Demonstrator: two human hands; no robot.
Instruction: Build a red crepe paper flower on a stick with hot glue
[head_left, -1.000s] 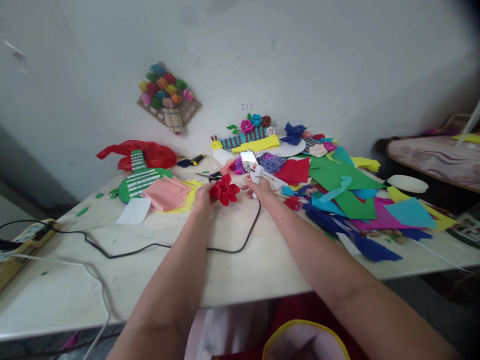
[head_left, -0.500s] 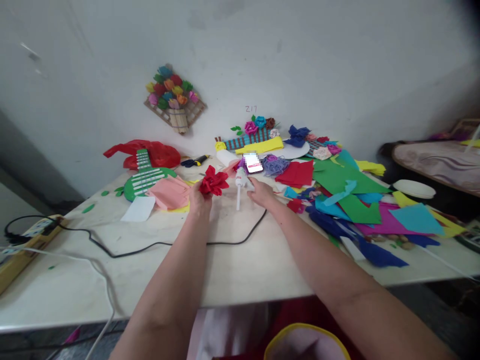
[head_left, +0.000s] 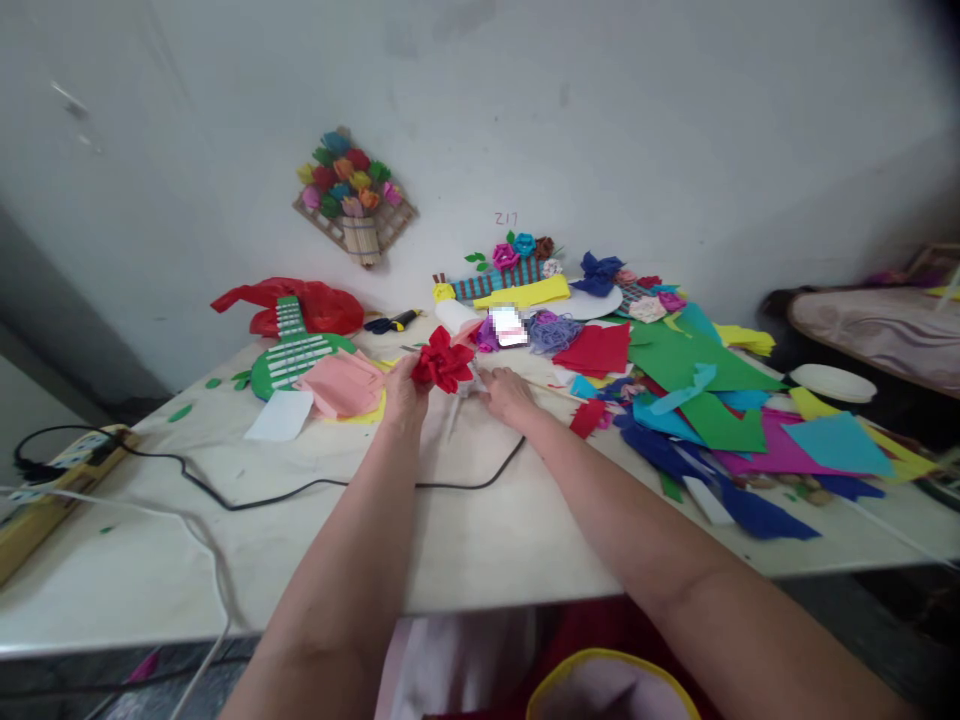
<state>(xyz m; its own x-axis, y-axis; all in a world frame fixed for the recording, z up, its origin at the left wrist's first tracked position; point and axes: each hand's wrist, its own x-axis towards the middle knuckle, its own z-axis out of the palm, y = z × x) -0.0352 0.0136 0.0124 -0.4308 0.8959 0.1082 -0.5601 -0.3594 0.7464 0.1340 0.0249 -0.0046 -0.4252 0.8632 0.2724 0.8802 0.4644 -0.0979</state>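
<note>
My left hand (head_left: 405, 393) is closed around the base of a red paper flower (head_left: 442, 362), held just above the white table (head_left: 480, 530). My right hand (head_left: 508, 393) is closed on a white glue gun (head_left: 465, 385), whose nozzle points toward the underside of the flower. The gun's black cord (head_left: 300, 490) trails left across the table. A thin wooden stick (head_left: 551, 388) lies just right of my right hand.
Coloured paper sheets and scraps (head_left: 697, 400) cover the table's right half. A green paper guitar (head_left: 289, 355), pink paper (head_left: 341, 385) and a red bag (head_left: 300, 305) sit at left. Paper flower crafts (head_left: 517, 265) line the wall. A power strip (head_left: 52, 470) is far left.
My left hand moved the red flower slightly right and closer to the glue gun. My right hand lowered the gun and brought its nozzle under the flower.
</note>
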